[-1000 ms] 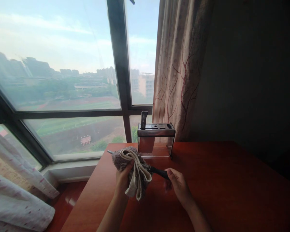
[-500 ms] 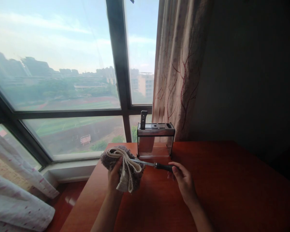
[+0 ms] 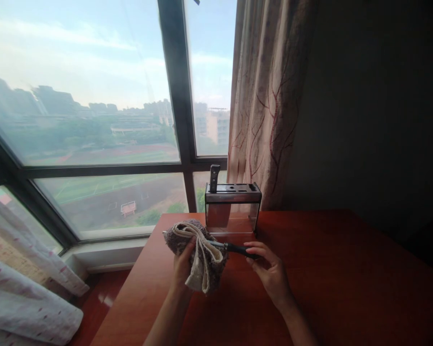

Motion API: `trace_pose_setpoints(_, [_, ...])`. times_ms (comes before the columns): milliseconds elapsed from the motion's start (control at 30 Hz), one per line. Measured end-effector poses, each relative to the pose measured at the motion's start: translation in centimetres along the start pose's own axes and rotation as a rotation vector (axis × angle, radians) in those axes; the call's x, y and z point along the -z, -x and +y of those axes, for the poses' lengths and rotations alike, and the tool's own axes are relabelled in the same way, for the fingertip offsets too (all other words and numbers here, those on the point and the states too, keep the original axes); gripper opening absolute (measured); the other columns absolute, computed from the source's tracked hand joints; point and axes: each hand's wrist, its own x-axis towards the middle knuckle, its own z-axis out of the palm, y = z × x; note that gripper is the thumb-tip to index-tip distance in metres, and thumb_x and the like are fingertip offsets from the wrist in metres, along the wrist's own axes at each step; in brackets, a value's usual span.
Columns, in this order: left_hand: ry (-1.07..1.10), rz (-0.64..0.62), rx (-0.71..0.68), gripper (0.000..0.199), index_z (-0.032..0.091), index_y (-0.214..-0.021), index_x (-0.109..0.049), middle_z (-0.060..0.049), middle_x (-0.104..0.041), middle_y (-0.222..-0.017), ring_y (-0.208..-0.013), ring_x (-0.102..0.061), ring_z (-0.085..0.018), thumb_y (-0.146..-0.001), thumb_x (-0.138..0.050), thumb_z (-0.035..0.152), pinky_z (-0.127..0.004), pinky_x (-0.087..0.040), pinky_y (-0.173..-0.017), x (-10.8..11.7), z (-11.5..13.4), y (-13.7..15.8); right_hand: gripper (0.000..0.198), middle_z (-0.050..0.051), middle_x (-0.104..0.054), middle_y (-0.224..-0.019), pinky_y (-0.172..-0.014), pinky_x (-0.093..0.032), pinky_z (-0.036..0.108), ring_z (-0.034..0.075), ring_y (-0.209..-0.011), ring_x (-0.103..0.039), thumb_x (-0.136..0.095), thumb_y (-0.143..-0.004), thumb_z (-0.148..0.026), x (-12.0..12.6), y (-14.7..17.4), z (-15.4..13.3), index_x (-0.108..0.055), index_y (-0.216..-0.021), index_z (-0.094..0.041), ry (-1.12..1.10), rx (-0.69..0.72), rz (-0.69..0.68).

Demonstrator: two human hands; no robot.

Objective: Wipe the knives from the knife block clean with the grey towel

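Observation:
My left hand is closed around a folded grey and cream cloth, which is wrapped about the rod of a sharpening steel. A short bit of the rod shows between the cloth and the black handle, and its tip pokes out at the cloth's left side. The fingers of my right hand pinch the end of that handle. Both hands are above the table. Behind them stands a knife block with clear sides and a slotted metal top. One knife sits upright in its left slot.
The reddish wooden table extends to the right, with its left edge near my left forearm. Beyond it are a large window and a patterned curtain. Another pale curtain hangs at lower left.
My left hand and the cloth have moved right along the rod, closer to the handle. The rod's tip now shows at the left. My right hand has shifted slightly left.

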Motion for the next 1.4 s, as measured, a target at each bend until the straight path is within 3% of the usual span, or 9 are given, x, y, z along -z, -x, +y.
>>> trace_pose_setpoints(267, [-0.070, -0.108, 0.126, 0.044, 0.013, -0.096, -0.066, -0.007, -0.074, -0.082, -0.074, -0.072, -0.025, -0.058, -0.084, 0.027, -0.034, -0.058, -0.070, -0.5, -2.3, 1.2, 0.007, 0.007, -0.067, -0.103, -0.084, -0.053, 0.034, 0.023, -0.099, -0.064, -0.070, -0.078, -0.023, -1.2, 0.3, -0.3, -0.072, -0.085, -0.026, -0.052, -0.006, -0.028])
trace_pose_setpoints(467, [-0.116, -0.085, 0.092, 0.048, 0.011, -0.093, -0.068, -0.008, -0.074, -0.081, -0.071, -0.071, -0.025, -0.052, -0.087, 0.028, -0.034, -0.057, -0.068, -0.3, -2.5, 0.9, 0.018, 0.006, -0.072, -0.097, -0.081, -0.053, 0.031, 0.023, -0.091, -0.066, -0.069, -0.079, -0.034, -1.1, 0.4, -0.3, -0.071, -0.095, -0.025, 0.042, -0.100, -0.011])
trace_pose_setpoints(600, [-0.166, -0.060, 0.077, 0.046, 0.010, -0.087, -0.070, -0.007, -0.074, -0.075, -0.065, -0.070, -0.022, -0.049, -0.088, 0.029, -0.031, -0.057, -0.064, 0.0, -2.6, 0.6, 0.025, 0.003, -0.072, -0.079, -0.061, -0.052, 0.025, 0.019, -0.068, -0.067, -0.063, -0.082, -0.043, -1.3, 0.7, 0.0, -0.070, -0.095, -0.023, 0.044, -0.208, 0.000])
trace_pose_setpoints(733, [-0.175, -0.065, 0.080, 0.045, 0.010, -0.085, -0.070, -0.006, -0.073, -0.071, -0.064, -0.069, -0.022, -0.049, -0.088, 0.030, -0.032, -0.057, -0.065, 0.0, -2.7, 0.7, 0.030, -0.001, -0.065, -0.059, -0.042, -0.043, 0.021, 0.014, -0.043, -0.057, -0.055, -0.087, -0.047, -1.5, 0.8, 0.1, -0.066, -0.095, -0.021, -0.022, -0.266, -0.036])
trace_pose_setpoints(800, [-0.165, -0.081, 0.076, 0.046, 0.010, -0.087, -0.070, -0.006, -0.074, -0.072, -0.067, -0.070, -0.023, -0.049, -0.088, 0.030, -0.033, -0.057, -0.068, -0.2, -2.6, 0.9, 0.029, 0.001, -0.068, -0.067, -0.046, -0.046, 0.022, 0.015, -0.049, -0.061, -0.057, -0.086, -0.046, -1.5, 0.8, 0.0, -0.067, -0.095, -0.021, 0.013, -0.236, -0.027])
trace_pose_setpoints(967, [-0.167, -0.079, 0.053, 0.046, 0.011, -0.090, -0.070, -0.007, -0.074, -0.078, -0.072, -0.071, -0.025, -0.050, -0.087, 0.028, -0.034, -0.057, -0.070, -0.5, -2.2, 1.1, 0.024, 0.006, -0.073, -0.093, -0.075, -0.054, 0.030, 0.024, -0.086, -0.068, -0.065, -0.081, -0.041, -1.4, 0.6, -0.4, -0.071, -0.097, -0.024, 0.145, -0.079, -0.016])
trace_pose_setpoints(1133, [-0.150, -0.076, 0.067, 0.048, 0.011, -0.093, -0.069, -0.008, -0.075, -0.080, -0.074, -0.071, -0.025, -0.051, -0.087, 0.028, -0.035, -0.057, -0.073, -0.4, -2.3, 1.0, 0.018, 0.006, -0.073, -0.094, -0.077, -0.055, 0.033, 0.024, -0.087, -0.068, -0.066, -0.081, -0.036, -1.5, 0.4, -0.8, -0.071, -0.096, -0.026, 0.171, 0.013, -0.002])
trace_pose_setpoints(1400, [-0.168, -0.080, 0.039, 0.043, 0.011, -0.094, -0.068, -0.007, -0.074, -0.078, -0.068, -0.071, -0.024, -0.057, -0.084, 0.027, -0.033, -0.057, -0.065, -0.1, -1.9, 0.7, 0.020, 0.006, -0.074, -0.100, -0.079, -0.056, 0.033, 0.025, -0.092, -0.069, -0.066, -0.082, -0.034, -1.1, 0.4, -1.0, -0.072, -0.100, -0.028, 0.173, -0.016, -0.058])
